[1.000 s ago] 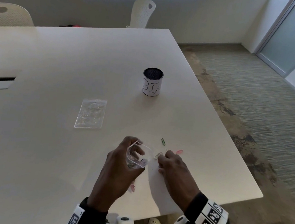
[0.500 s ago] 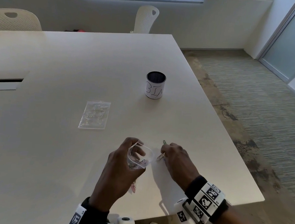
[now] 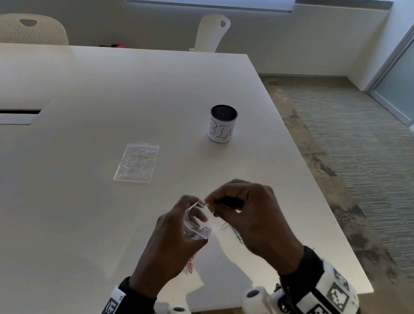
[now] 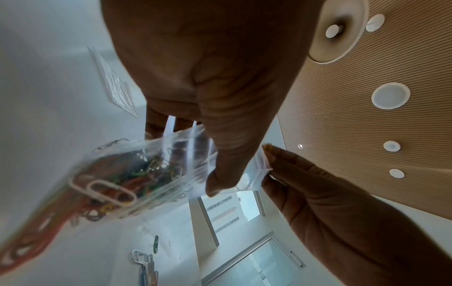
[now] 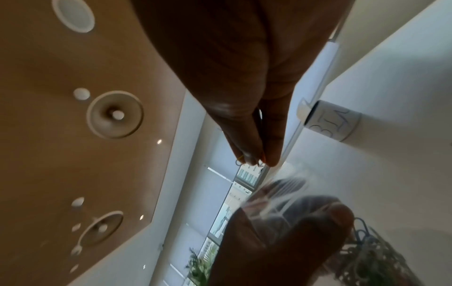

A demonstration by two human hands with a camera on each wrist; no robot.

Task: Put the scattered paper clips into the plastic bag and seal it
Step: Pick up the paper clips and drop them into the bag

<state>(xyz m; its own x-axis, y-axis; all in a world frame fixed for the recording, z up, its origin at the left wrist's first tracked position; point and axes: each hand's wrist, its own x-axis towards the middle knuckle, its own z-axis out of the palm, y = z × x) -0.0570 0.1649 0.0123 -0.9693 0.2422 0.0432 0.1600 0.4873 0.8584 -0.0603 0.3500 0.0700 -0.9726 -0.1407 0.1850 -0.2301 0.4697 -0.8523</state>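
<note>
My left hand [image 3: 182, 232] holds a small clear plastic bag [image 3: 196, 224] above the table, mouth up, thumb and fingers round it. The left wrist view shows the plastic bag [image 4: 151, 170] partly filled with several coloured paper clips [image 4: 132, 180]. My right hand [image 3: 246, 210] is raised at the bag's mouth and pinches paper clips [image 5: 247, 160] between thumb and fingertips. A white paper clip [image 3: 224, 225] and a blue-green one [image 3: 239, 236] lie on the table under the right hand. A pink clip [image 3: 190, 265] lies beside my left wrist.
A second flat clear bag [image 3: 137, 162] lies on the white table [image 3: 70, 220] to the left. A black mesh cup with a white label [image 3: 222, 126] stands farther back. The table's right edge runs close to my right wrist. Two white chairs [image 3: 213, 32] stand behind the table.
My right hand lifted off the table with clips pinched in its fingertips and came up to the mouth of the bag. The left hand kept holding the bag.
</note>
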